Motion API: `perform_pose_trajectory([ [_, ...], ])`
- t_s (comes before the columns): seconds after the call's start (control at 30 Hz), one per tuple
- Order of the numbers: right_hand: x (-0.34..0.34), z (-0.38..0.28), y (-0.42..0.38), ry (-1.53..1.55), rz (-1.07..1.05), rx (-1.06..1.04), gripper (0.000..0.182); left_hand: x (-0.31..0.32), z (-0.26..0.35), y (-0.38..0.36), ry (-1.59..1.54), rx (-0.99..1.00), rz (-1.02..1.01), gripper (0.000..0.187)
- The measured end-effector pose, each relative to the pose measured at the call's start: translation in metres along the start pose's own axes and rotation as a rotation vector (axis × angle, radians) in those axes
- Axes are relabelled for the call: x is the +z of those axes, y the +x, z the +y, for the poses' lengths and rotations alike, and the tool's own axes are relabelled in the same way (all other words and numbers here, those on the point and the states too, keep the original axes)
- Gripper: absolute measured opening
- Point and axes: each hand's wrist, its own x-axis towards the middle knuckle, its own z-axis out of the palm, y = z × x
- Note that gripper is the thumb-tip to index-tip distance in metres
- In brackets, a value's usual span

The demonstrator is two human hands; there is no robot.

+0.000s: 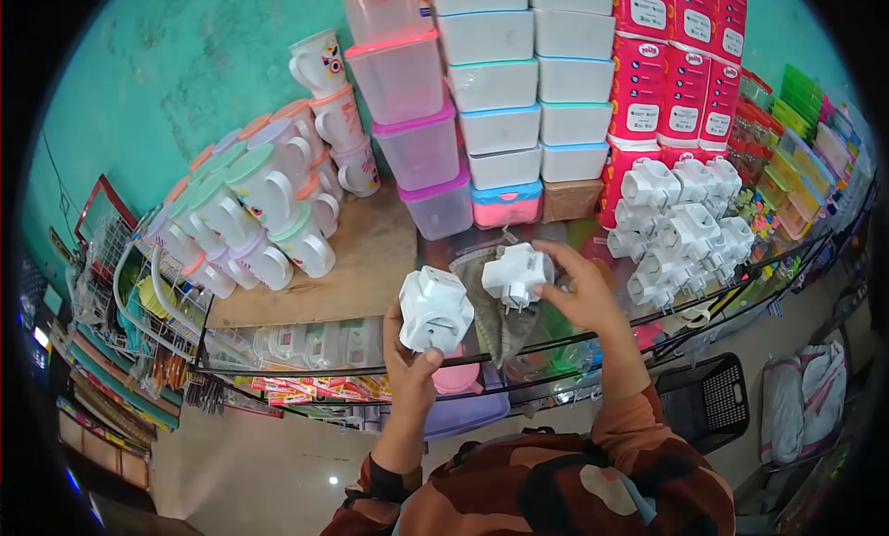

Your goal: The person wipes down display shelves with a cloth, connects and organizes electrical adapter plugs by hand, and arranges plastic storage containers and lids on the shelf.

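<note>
The left hand is closed around a white plug adapter, thumb and fingers gripping its lower edge and holding it up in front of the shelf. The right hand pinches a second white adapter between thumb and fingertips, its metal pins pointing down. The two adapters sit near each other at about the same height, apart and not touching. Just below and between them hangs a clear plastic bag, crumpled, against the shelf's front edge.

To the right, on the shelf, a heap of the same white adapters is piled up, close to the right hand. Behind it stand red packets stacked in columns. In the middle rise stacks of lidded plastic boxes, white ones with coloured lids beside clear ones with pink and purple lids. To the left, rows of lidded mugs lie on their sides on a wooden board. A black basket stands on the floor below on the right. Both forearms wear brown patterned sleeves.
</note>
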Motion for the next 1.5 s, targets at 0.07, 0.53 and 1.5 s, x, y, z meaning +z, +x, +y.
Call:
perform_pose_trajectory([
  [0.07,-0.01,0.0,0.01,0.031,0.063,-0.08,0.058,0.011,-0.008,0.0,-0.004,0.016,0.017,0.097],
  [0.53,-0.015,0.001,0.027,-0.216,-0.119,-0.415,0.068,0.061,-0.073,0.004,-0.166,0.116,0.261,0.081],
  [1.5,-0.195,-0.071,-0.055,-0.416,0.528,-0.257,0.038,0.051,-0.075,0.0,-0.175,0.11,0.051,0.061],
])
